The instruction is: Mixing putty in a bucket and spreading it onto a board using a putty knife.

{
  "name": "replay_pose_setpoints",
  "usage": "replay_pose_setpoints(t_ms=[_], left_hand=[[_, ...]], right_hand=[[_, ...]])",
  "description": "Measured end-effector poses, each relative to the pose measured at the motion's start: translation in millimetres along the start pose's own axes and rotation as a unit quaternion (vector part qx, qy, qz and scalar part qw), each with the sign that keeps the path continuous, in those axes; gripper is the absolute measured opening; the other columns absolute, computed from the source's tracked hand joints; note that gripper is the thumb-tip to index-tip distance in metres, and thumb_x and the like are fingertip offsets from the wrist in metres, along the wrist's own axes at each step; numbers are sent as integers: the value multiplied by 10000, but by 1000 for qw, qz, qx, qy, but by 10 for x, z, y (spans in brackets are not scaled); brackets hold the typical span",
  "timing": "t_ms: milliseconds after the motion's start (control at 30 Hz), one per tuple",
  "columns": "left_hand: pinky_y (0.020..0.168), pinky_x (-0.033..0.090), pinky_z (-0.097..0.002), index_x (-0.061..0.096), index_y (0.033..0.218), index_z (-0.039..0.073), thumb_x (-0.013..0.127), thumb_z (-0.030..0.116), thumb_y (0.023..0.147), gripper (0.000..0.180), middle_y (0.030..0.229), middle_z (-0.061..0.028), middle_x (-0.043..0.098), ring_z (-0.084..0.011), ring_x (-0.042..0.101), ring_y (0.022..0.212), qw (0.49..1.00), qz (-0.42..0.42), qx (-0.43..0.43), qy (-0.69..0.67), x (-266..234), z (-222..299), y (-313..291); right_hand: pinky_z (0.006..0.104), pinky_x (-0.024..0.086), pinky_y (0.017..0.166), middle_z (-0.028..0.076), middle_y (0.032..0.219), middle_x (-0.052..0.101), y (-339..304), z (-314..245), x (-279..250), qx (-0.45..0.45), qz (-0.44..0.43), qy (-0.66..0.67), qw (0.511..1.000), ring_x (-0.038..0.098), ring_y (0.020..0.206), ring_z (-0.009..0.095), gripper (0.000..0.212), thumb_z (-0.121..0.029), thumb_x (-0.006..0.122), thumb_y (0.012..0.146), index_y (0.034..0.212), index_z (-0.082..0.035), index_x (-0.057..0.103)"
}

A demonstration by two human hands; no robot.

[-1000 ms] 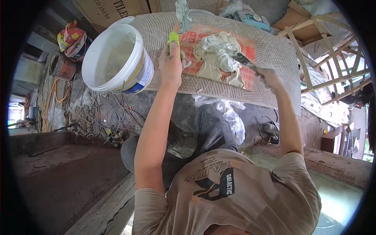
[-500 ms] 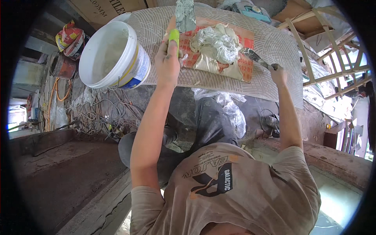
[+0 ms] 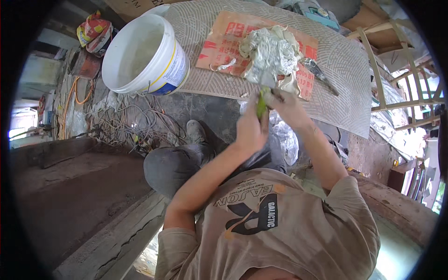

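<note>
A putty knife with a lime-green handle (image 3: pixel 261 106) is in front of me, its blade (image 3: pixel 267 80) against the near edge of a heap of pale grey-white paste (image 3: pixel 273 50). My left hand (image 3: pixel 251 128) is closed round the handle. Beside it, my right hand (image 3: pixel 290 111) has its fingers curled onto the handle near the blade; some fingertips are blurred. The paste lies on a flat orange-brown printed bag (image 3: pixel 218 50). A second putty knife, dark-handled and smeared (image 3: pixel 321 76), rests at the bag's right side, its blade end by the paste.
The bag lies on a grey board with combed ridges (image 3: pixel 343 100). At left stands a white bucket (image 3: pixel 179 70) with residue inside. Tangled cables (image 3: pixel 126 116) cover the floor below it. A wooden frame (image 3: pixel 373 70) leans at right; crumpled clear plastic (image 3: pixel 284 142) hangs below the board.
My right hand has let go of the dark putty knife and come left to the green-handled one. My left hand has lowered that knife from upright to the paste's near edge.
</note>
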State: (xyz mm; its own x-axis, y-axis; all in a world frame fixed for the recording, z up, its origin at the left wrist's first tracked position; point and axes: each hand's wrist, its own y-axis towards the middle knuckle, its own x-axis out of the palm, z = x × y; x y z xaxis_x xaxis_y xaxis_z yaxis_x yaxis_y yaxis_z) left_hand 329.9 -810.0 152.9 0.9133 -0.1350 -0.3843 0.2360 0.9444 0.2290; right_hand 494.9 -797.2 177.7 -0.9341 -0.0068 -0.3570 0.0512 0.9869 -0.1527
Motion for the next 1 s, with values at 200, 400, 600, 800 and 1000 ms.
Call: replay_pose_setpoints(t_ms=[200, 400, 600, 800, 1000], left_hand=[[744, 547, -530, 563, 1354, -4, 652, 327, 981, 507, 974, -273, 705, -470, 696, 911, 946, -299, -11, 121, -346, 178, -241], [638, 526, -358, 689, 1255, 70, 728, 259, 928, 380, 784, -106, 716, -231, 678, 672, 935, -342, 73, 52, -1581, 706, 542], [718, 502, -267, 750, 1152, 33, 689, 216, 955, 275, 896, 1, 662, -82, 589, 771, 990, 139, -18, 27, -2460, 552, 1273], [857, 517, -300, 687, 1254, -13, 674, 276, 974, 403, 1071, -53, 721, -152, 660, 946, 868, 472, 105, 113, -3023, -213, 1492], [1043, 457, -388, 581, 1388, -6, 633, 344, 995, 528, 1352, -119, 637, -245, 599, 1209, 903, 423, -60, -43, -3731, -1328, 1502]], right_hand=[[288, 482, 602, 22, 811, 632, -163, -80, -402, 121, -71, -70, 988, 578, 665, 97, 399, -342, 605, 1013, 1152, 25, 677], [275, 446, 519, 13, 761, 629, -211, -459, -1010, 194, -176, -207, 943, 556, 606, 89, 375, -333, 583, 1001, 1123, 3, 699], [278, 449, 521, 31, 754, 645, 162, -178, -797, 144, -273, -304, 901, 561, 602, 77, 380, -322, 562, 993, 1153, -12, 714], [252, 430, 497, 8, 748, 627, 333, -420, -578, 126, -223, -176, 951, 545, 594, 57, 363, -306, 566, 1018, 1219, -39, 707], [247, 406, 498, -10, 740, 591, 493, -963, -771, 97, -36, -38, 994, 520, 587, 59, 308, -302, 593, 1016, 1099, -16, 672]])
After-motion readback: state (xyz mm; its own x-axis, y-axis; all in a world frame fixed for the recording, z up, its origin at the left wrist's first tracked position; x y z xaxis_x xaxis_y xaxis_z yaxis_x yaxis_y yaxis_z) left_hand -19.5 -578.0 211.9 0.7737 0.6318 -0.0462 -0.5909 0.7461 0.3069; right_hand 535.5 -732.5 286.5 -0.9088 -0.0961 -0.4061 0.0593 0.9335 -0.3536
